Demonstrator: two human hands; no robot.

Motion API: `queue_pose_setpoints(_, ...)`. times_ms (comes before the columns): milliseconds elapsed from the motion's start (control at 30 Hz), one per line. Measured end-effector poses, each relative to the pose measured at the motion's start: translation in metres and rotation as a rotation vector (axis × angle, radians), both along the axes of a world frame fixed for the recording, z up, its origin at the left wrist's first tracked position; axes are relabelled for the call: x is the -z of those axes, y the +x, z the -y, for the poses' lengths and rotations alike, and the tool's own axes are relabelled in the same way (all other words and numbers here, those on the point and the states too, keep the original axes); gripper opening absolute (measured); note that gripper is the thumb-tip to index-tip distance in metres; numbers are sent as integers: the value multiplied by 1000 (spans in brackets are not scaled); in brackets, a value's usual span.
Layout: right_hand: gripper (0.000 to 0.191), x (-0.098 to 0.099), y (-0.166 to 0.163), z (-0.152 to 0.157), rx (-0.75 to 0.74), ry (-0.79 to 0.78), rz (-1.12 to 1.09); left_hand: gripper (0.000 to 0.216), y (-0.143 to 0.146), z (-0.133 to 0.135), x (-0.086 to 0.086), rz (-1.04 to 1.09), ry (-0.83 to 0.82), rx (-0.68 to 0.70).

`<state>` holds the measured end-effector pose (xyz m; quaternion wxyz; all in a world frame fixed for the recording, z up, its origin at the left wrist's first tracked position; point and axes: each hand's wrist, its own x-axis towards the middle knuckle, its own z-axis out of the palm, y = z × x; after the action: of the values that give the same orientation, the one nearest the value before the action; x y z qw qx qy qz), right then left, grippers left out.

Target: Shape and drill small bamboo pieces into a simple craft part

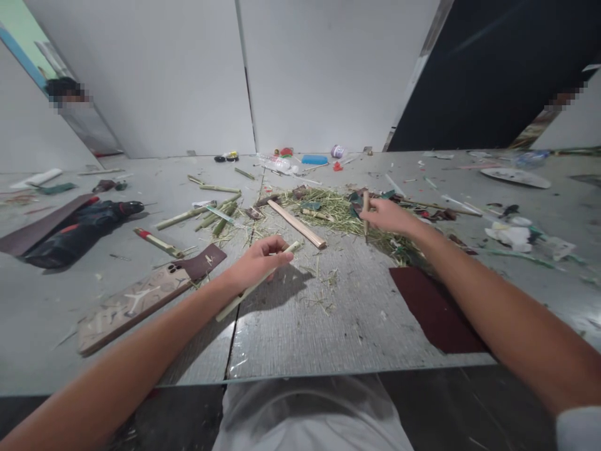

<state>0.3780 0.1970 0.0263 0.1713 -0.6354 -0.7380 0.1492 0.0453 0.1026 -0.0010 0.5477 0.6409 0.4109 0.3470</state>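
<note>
My left hand (267, 258) is closed around a slim pale green stick (229, 309), likely bamboo, held slantwise just above the table. One end sticks out past my thumb, the other runs back under my wrist. My right hand (389, 217) grips a small tool with a wooden handle (366, 202), upright, its thin tip pointing down. That hand is over the right side of a heap of green shavings (328, 205). Between my hands, a flat light-brown wooden strip (298, 224) lies against the heap. Loose shavings are scattered on the table near my left hand.
A patterned phone (134, 308) lies left, with a brown sheet piece (206, 262) by its end. Behind are a black drill (77, 233) and cut green sticks (197, 213). A dark red sheet (434, 310) lies under my right forearm. White panels (338, 75) stand behind.
</note>
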Motion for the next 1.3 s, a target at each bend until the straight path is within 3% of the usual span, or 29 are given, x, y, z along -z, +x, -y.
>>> queue_pose_setpoints(133,15,-13,0,22,-72,106,-297,29,0,2,-2,34,15,-28)
queue_pose_setpoints(267,20,-14,-6,37,-179,106,-489,30,0,3,-3,102,25,-40)
queue_pose_setpoints(700,33,10,-32,48,-301,224,-56,31,-1,7,-11,196,36,-92)
queue_pose_setpoints(1000,40,10,-52,67,-399,155,-118,33,3,10,-9,249,-12,-58)
queue_pose_setpoints(1167,28,1,-68,88,-450,222,-366,34,7,19,-16,243,-23,-52)
queue_pose_setpoints(1300,24,-10,-77,124,-528,438,-713,34,11,30,-21,336,-3,-67)
